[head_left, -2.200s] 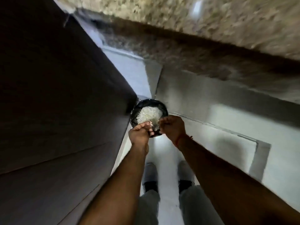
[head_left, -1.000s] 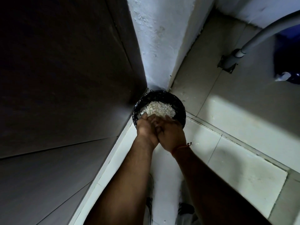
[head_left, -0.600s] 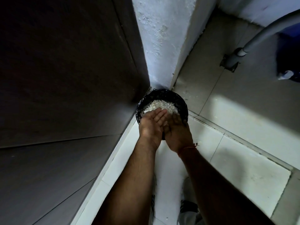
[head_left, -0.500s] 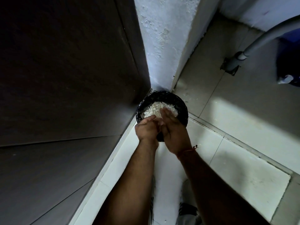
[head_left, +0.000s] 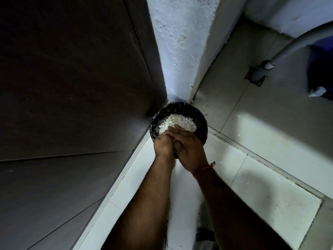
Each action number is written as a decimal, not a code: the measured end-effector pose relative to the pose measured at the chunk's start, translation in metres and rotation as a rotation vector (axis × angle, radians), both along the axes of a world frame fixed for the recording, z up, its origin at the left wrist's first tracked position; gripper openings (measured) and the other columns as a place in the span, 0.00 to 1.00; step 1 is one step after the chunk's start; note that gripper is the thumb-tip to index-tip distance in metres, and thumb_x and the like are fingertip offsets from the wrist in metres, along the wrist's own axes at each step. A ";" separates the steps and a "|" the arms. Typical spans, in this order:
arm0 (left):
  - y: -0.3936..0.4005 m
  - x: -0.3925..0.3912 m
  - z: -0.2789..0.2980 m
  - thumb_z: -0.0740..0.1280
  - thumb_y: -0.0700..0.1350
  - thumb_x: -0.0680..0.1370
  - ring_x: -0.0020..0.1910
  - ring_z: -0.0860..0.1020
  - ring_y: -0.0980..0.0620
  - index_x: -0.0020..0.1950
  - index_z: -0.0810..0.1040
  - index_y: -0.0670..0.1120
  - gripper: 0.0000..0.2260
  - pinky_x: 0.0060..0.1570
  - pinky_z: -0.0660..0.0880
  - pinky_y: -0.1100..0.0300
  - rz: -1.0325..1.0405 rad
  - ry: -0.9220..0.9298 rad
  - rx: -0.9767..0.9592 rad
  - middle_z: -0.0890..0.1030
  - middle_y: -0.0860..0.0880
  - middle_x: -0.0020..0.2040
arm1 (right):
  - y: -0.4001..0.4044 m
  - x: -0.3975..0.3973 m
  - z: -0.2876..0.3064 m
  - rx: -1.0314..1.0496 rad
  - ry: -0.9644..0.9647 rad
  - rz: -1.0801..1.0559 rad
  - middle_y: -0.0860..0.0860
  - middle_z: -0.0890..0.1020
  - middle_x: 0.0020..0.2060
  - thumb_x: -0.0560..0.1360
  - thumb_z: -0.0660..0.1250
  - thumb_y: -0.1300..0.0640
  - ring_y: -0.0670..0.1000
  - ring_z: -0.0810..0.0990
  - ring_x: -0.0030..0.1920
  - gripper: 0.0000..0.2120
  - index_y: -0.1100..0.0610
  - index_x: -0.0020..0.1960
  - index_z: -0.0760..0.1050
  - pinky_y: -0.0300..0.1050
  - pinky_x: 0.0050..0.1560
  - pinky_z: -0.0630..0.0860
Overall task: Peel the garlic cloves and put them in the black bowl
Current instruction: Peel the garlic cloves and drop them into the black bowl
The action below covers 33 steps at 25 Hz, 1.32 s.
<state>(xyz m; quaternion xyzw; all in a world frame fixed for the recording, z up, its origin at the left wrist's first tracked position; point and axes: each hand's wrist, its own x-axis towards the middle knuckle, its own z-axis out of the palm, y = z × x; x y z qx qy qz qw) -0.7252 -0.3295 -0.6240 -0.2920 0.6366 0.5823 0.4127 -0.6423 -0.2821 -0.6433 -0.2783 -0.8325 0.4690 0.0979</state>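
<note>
Garlic peelings (head_left: 177,123) heaped in a black-lined bin (head_left: 201,118)

Left hand (head_left: 164,144) and right hand (head_left: 189,147) are pressed together over it (grip cannot be told), fingers touching the heap.

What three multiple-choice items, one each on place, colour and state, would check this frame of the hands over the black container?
1. Where does the black container stand?
A. In the corner where the dark panel meets the white wall
B. In the middle of the tiled floor
C. On a shelf

2. What colour is the thread on the right wrist?
A. Blue
B. Red
C. Green

3. How are the hands placed?
A. Far apart
B. Only one in view
C. Pressed together above the container

Key: 1 A, it sits at the foot of the white wall. 2 B, the wrist thread is red. 3 C, the left hand touches the right hand over the white flakes.
</note>
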 end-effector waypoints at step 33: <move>-0.028 0.321 0.588 0.53 0.59 0.86 0.80 0.61 0.44 0.78 0.68 0.43 0.28 0.78 0.59 0.53 -2.116 1.283 0.298 0.66 0.39 0.79 | -0.099 0.390 0.619 0.201 -0.575 -0.844 0.57 0.61 0.80 0.82 0.57 0.53 0.56 0.62 0.79 0.26 0.56 0.80 0.62 0.53 0.79 0.59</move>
